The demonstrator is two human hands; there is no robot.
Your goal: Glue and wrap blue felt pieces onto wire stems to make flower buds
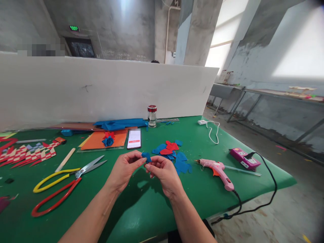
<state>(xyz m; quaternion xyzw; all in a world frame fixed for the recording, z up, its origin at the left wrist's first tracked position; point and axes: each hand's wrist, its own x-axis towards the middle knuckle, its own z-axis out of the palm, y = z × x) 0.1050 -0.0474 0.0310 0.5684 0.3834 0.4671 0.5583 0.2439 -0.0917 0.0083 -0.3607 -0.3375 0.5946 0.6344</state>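
Between my two hands, above the green tabletop, is a small curled blue petal-shaped piece (146,156). My left hand (130,165) pinches it from the left, thumb against fingers. From the other side my right hand (162,170) has its fingertips closed on the same piece. Just beyond my right hand lies a loose pile of blue cut pieces (181,162) with a few red cut pieces (170,147) on it. A finished-looking red and blue flower (108,139) rests on an orange sheet (92,141) at the back left.
Large scissors (78,173) lie partly spread on the left. A pink glue gun (218,169) is at right, its black cord (270,199) hanging over the edge by a purple power strip (245,158). A phone (134,138) and glass jar (152,118) are before a white board (113,89).
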